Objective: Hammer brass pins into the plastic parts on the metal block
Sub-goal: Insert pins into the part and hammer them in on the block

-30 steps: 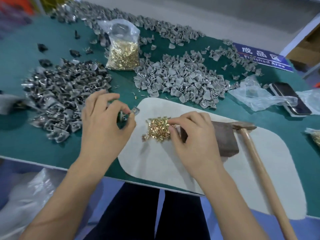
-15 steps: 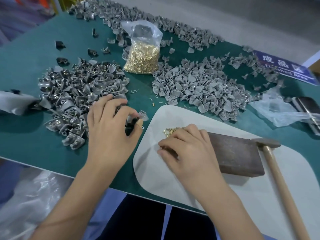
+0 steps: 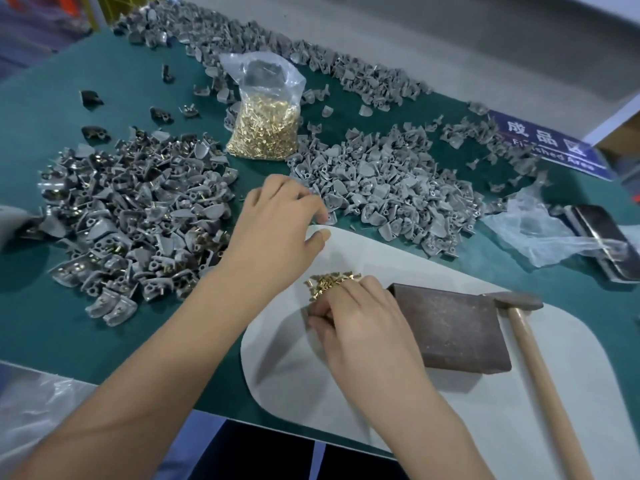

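Green covers the counter, which runs off the picture on every side. One white mat lies on it under the right hand, with its near and right edges cut off. Beyond the left hand stretches a pile of plain grey plastic parts, far too many to count, and a second heap of plastic parts with pins lies to the left of that hand. A third band of grey parts runs along the far edge. One clear bag of brass pins stands beyond the left hand, between the two nearer piles. One metal block lies on the mat just right of the right hand. One hammer lies right of the block, its head touching the block's far corner and its wooden handle cut off below. One blue sign and a crumpled clear bag lie well to the right, beside a dark object cut by the edge.

A single small heap of loose brass pins sits on the mat, touching the right hand's fingertips. The right hand rests knuckles up with fingers curled at the heap; whether it pinches a pin is hidden. The left hand reaches toward the plain pile with fingers loosely bent and thumb out, holding nothing visible.
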A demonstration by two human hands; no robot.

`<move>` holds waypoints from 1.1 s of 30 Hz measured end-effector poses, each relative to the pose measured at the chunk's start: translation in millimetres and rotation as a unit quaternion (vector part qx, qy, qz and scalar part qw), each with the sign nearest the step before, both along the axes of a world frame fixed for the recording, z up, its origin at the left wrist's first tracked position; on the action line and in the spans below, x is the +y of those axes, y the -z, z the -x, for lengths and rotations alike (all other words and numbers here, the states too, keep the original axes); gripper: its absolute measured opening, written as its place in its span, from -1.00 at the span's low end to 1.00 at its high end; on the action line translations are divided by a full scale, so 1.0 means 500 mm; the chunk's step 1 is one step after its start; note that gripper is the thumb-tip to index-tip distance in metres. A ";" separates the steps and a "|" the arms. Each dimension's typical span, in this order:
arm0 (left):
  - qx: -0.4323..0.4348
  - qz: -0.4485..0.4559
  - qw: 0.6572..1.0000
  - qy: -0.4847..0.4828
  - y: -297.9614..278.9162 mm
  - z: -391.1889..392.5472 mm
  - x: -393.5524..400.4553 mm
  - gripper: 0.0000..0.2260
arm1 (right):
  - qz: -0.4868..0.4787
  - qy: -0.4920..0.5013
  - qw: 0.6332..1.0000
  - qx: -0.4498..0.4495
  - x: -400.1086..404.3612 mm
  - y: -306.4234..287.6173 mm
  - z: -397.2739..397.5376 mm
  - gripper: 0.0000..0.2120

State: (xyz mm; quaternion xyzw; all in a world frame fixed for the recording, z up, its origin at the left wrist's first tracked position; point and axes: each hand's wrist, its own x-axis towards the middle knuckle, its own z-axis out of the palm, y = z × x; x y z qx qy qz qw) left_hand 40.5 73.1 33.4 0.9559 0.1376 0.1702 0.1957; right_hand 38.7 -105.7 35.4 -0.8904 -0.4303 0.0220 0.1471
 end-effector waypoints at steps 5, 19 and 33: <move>0.030 -0.055 0.998 0.003 0.004 -0.060 0.006 -0.72 | -0.047 0.013 0.998 0.037 0.003 -0.001 0.001 -0.93; -0.064 -0.027 0.998 0.011 0.015 -0.057 -0.012 -0.80 | -0.257 0.078 0.944 0.193 -0.009 0.003 -0.024 -0.78; -0.116 -0.018 0.991 0.064 0.019 -0.050 -0.039 -0.86 | -0.448 0.133 0.765 0.443 -0.032 -0.005 -0.092 -0.83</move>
